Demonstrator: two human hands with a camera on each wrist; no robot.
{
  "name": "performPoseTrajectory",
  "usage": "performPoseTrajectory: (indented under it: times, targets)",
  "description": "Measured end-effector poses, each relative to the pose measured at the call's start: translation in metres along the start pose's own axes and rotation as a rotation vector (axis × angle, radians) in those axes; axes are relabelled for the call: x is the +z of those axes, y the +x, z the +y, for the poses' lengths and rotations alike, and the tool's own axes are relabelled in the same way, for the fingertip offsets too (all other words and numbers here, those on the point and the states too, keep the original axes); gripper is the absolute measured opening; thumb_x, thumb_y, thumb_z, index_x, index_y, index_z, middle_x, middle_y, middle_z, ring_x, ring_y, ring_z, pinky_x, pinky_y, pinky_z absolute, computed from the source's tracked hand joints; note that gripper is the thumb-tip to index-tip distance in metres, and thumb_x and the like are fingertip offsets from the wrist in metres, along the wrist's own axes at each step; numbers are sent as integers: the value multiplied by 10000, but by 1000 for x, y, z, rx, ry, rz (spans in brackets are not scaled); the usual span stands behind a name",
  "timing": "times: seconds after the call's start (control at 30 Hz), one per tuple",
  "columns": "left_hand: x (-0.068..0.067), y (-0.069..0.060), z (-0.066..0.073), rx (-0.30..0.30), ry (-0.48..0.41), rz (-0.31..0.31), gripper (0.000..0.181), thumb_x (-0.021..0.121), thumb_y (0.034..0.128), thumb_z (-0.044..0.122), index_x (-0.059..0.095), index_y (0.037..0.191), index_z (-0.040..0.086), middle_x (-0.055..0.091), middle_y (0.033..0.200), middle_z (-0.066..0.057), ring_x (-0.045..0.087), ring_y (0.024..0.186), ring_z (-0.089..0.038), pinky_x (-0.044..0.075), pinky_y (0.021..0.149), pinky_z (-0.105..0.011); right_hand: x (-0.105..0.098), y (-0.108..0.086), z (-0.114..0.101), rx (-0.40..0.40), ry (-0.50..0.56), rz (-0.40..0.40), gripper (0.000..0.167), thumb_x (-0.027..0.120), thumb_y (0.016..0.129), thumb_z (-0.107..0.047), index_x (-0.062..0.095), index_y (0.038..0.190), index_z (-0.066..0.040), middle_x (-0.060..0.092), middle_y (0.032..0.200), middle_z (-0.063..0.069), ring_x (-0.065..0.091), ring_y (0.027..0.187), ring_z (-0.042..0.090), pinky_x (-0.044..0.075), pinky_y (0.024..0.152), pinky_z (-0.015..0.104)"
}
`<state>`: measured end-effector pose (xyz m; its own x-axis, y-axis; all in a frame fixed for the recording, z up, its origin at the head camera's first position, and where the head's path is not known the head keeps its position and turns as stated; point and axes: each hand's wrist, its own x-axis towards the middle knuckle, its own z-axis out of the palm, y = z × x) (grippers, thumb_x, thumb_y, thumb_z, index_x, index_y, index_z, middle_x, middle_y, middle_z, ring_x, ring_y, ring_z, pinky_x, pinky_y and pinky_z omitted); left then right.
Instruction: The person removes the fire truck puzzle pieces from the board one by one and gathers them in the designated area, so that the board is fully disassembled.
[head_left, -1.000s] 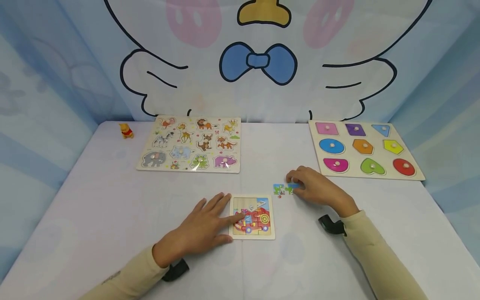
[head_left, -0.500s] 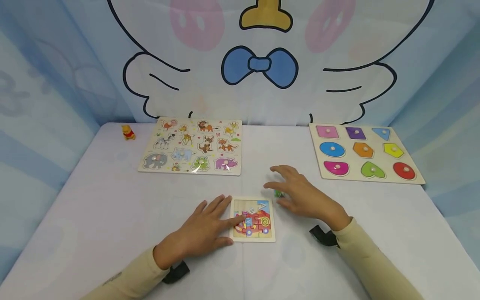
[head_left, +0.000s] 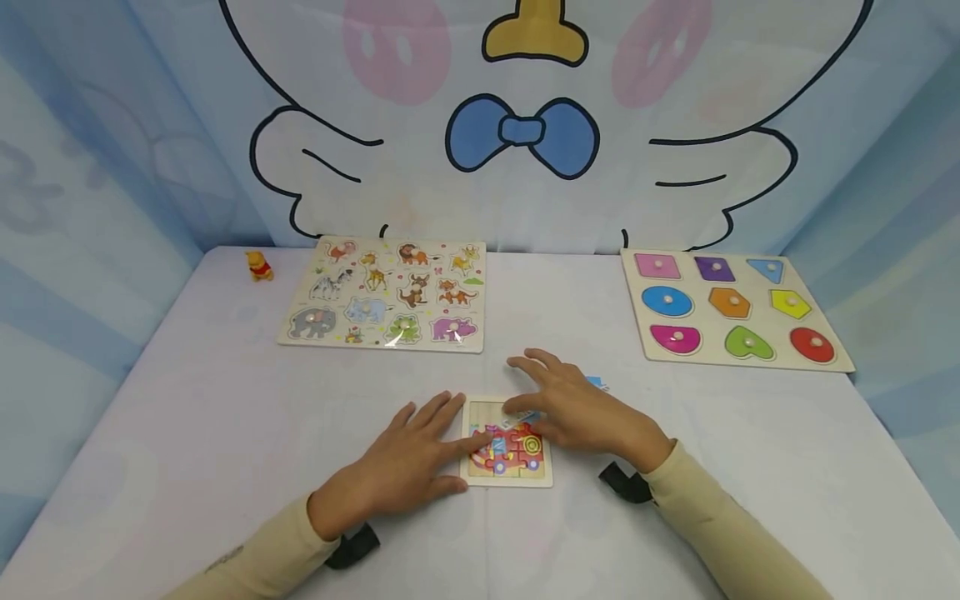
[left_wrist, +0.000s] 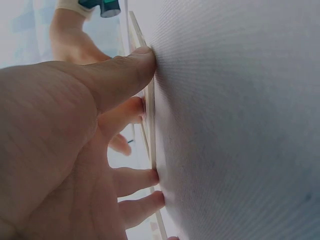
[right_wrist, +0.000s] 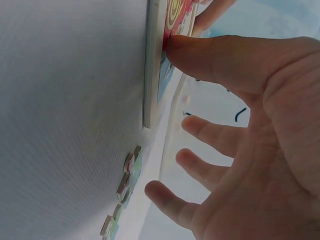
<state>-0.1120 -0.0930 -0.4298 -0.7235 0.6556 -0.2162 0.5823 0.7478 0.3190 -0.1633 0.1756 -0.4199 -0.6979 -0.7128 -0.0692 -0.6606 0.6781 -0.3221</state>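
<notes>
A small square wooden puzzle with a red vehicle picture (head_left: pixel 510 482) lies near the middle of the table. My left hand (head_left: pixel 405 457) is spread at its left side, one finger over the picture and the thumb at the lower left edge. My right hand (head_left: pixel 588 410) reaches over the top right corner, where thumb and index finger touch a blue and white ladder piece (head_left: pixel 522 419). In the right wrist view the thumb rests on the puzzle (right_wrist: pixel 151 90) and the other visible fingers are extended. Whether the piece is pinched is hidden.
Loose pieces (right_wrist: pixel 125 186) lie beside the puzzle, partly hidden by my right hand in the head view. An animal board (head_left: pixel 345 347) stands back left, a shape board (head_left: pixel 750 364) back right, and a small bear figure (head_left: pixel 259 267) at the far left.
My right hand has left the loose pieces and moved left onto the puzzle's top right corner. The ladder piece now looks tilted differently. My left hand has stayed in place.
</notes>
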Motion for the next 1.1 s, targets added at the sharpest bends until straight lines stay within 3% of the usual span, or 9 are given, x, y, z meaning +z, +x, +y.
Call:
performPoseTrajectory:
  times: [0.33,0.57,0.73,0.9,1.1]
  targets:
    - [-1,0,2,-16,-9,-12,589,687,963,453,507,1516,362,255,1663,-167,188,1539,-372,215,1168,-665,-3,-2,2,23,-34,-14,331,757,900,-98,771,1210,-214,454,1541,152,265,1489,406,344,1108,653]
    - [0,0,1,-4,-3,-3,586,687,963,450,513,1514,351,261,1659,-171,199,1534,-378,228,1162,-666,-1,-2,4,-16,-57,2,342,754,897,-97,743,1225,-191,516,1466,148,322,1454,392,402,1073,630]
    - [-1,-1,1,-2,1,0,590,685,965,452,508,1518,348,259,1660,-172,205,1533,-379,234,1161,-663,-2,-2,4,-48,-61,21,338,781,901,-146,718,1232,-167,579,1352,108,432,1347,325,454,1065,530]
    - [-2,-1,0,9,-7,9,585,679,970,445,507,1520,342,256,1660,-178,198,1535,-382,231,1159,-668,-2,-1,1,-31,-31,18,333,789,905,-158,705,1227,-139,638,1244,53,509,1221,244,518,997,413]
    - [-1,-2,0,22,-12,27,583,683,970,433,512,1518,334,268,1652,-189,210,1529,-388,243,1150,-674,-1,0,0,-8,3,1,360,789,906,-158,691,1249,-106,676,1173,24,559,1102,202,536,943,380]
